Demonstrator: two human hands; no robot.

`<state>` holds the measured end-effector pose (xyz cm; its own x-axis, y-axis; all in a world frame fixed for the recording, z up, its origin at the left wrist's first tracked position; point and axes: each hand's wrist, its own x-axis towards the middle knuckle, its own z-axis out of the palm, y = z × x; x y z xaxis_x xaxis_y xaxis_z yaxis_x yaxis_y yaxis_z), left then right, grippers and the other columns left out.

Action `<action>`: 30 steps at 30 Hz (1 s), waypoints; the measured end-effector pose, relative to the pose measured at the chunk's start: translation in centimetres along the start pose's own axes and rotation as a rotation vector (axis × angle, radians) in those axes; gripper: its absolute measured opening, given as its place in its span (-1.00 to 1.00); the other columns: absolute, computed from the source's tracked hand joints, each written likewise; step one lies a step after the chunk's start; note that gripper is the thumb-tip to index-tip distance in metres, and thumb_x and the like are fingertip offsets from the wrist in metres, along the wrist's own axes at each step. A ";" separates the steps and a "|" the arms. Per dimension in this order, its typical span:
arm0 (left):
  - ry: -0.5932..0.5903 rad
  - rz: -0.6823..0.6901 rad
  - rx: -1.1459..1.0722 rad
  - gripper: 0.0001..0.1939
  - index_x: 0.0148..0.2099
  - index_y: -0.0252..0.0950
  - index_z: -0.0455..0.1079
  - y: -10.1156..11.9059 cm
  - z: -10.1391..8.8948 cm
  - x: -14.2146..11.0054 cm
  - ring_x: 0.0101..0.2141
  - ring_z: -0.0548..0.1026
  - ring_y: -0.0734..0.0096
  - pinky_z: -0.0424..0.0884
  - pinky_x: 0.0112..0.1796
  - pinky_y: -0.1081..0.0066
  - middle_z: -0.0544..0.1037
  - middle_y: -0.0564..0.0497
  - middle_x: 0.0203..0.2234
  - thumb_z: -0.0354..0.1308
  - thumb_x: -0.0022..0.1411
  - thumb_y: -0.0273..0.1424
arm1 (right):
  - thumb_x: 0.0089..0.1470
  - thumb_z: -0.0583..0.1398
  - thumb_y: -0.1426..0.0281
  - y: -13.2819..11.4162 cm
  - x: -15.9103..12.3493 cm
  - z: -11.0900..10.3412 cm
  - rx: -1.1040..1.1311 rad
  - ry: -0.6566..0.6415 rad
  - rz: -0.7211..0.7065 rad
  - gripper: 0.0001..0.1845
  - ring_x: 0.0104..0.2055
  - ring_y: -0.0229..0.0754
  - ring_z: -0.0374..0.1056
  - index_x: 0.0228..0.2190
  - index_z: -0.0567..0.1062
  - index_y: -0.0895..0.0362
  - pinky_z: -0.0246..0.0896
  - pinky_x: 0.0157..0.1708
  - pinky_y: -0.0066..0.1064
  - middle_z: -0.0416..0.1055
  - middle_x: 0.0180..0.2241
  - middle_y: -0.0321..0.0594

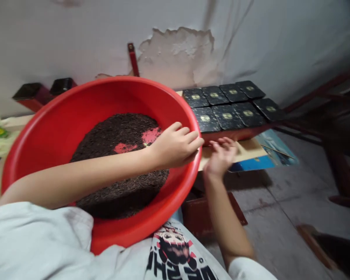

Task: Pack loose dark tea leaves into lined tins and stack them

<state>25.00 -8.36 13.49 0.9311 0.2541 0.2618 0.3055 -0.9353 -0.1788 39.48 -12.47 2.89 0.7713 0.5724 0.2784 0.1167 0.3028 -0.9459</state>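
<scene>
Currently, the left hand (176, 146) reaches across the basin (113, 101), its fingers curled at the near-right rim; cannot tell whether they grip the rim or anything small. Right hand (221, 157): fingers loosely bent and partly spread, released, palm turned up, slightly blurred. It sits just outside the basin, near the front of the tins (227, 116); contact with them cannot be told.

Grains (119, 132), dark and fine, lie in the basin to the left of the left fingers and beneath that forearm. Two pinkish patches show among them, one just beside the left hand.

Tins: two rows of four, red-sided, black tops with pale labels, beyond the right fingers. They rest on a tan sheet (249, 151), which extends under and right of these fingers. Two more dark-topped boxes (32, 93) stand well left of both hands, past the basin. Peeling wall (90, 39) behind, farthest from the fingers.
</scene>
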 end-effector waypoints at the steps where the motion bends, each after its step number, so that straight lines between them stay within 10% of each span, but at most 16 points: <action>1: -0.007 -0.085 0.006 -0.71 -0.17 -0.36 0.41 -0.8 -1.0 -2.1 -0.30 0.48 0.20 0.25 -0.23 0.23 0.54 -0.11 -0.32 -0.13 0.33 -0.38 | 0.05 0.10 0.45 -1.3 0.0 0.2 0.076 0.001 -0.037 -0.82 -0.31 -0.36 0.28 -0.23 0.32 0.09 0.26 -0.19 -0.39 0.25 -0.28 -0.32; 5: -0.004 -0.544 -0.121 -0.75 -0.18 -0.33 0.42 -3.2 -4.2 -10.7 -0.30 0.51 0.27 0.27 -0.23 0.29 0.58 -0.04 -0.33 -0.03 0.26 -0.33 | -0.03 0.14 0.53 -6.8 -1.7 2.5 0.244 -0.343 -0.163 -0.87 -0.37 -0.33 0.29 -0.37 0.37 0.09 0.23 -0.29 -0.43 0.29 -0.40 -0.32; 11: 0.378 -1.146 -0.226 -0.78 -0.25 -0.27 0.42 -3.1 -6.9 -24.1 -0.33 0.51 0.36 0.37 -0.19 0.34 0.57 0.02 -0.36 0.03 0.20 -0.26 | 0.15 0.10 0.37 -11.6 -6.2 10.0 -0.223 -1.460 -0.280 -0.88 -0.32 -0.28 0.34 -0.33 0.42 0.12 0.24 -0.30 -0.42 0.43 -0.37 -0.25; 15: 1.001 -1.611 -0.164 -0.77 -0.23 -0.34 0.31 -3.4 -3.6 -35.2 -0.37 0.46 0.44 0.44 -0.25 0.39 0.46 0.00 -0.40 -0.05 0.20 -0.30 | 0.15 0.07 0.39 -12.0 -10.4 16.1 -0.361 -1.724 -0.417 -0.85 -0.31 -0.24 0.34 -0.31 0.42 0.16 0.21 -0.28 -0.37 0.46 -0.33 -0.19; 17: 1.117 -1.944 0.022 -0.78 -0.19 -0.35 0.19 -2.8 0.4 -40.4 -0.31 0.43 0.45 0.44 -0.23 0.38 0.37 -0.03 -0.35 -0.22 0.23 -0.38 | 0.13 0.08 0.44 -11.5 -13.2 19.1 -0.373 -1.750 -0.414 -0.88 -0.31 -0.24 0.33 -0.33 0.42 0.18 0.19 -0.29 -0.38 0.46 -0.34 -0.19; 21: 0.876 -2.250 0.097 -0.90 -0.32 -0.26 0.10 3.3 10.3 -47.5 -0.35 0.41 0.26 0.40 -0.26 0.18 0.23 0.02 -0.49 -0.20 0.10 -0.49 | 0.11 0.09 0.49 -10.8 -19.2 24.2 -0.294 -1.785 -0.346 -0.89 -0.33 -0.29 0.32 -0.35 0.43 0.21 0.15 -0.32 -0.43 0.46 -0.35 -0.19; 24: 0.518 -2.238 -0.077 -0.92 -0.47 -0.22 0.13 11.0 16.1 -50.1 -0.45 0.43 0.13 0.36 -0.40 0.19 0.24 0.03 -0.59 0.01 -0.01 -0.45 | 0.11 0.09 0.48 -11.1 -22.6 27.7 -0.285 -1.780 -0.364 -0.86 -0.36 -0.30 0.30 -0.34 0.46 0.23 0.14 -0.32 -0.44 0.47 -0.35 -0.18; 30: 0.088 -2.052 -0.147 -0.79 -0.39 -0.34 0.36 19.2 21.2 -53.4 -0.31 0.49 -0.11 0.38 -0.29 0.04 0.42 -0.22 -0.46 -0.10 0.12 -0.50 | 0.09 0.04 0.47 -11.2 -26.5 34.7 -0.436 -1.682 -0.576 -0.76 -0.25 -0.22 0.34 -0.26 0.48 0.23 0.13 -0.29 -0.40 0.50 -0.23 -0.13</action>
<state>-14.65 -34.64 -24.03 -0.6868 0.7264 -0.0261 0.6476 0.6278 0.4318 -3.94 -4.58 11.89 -0.7611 0.6335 0.1395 0.4574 0.6766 -0.5771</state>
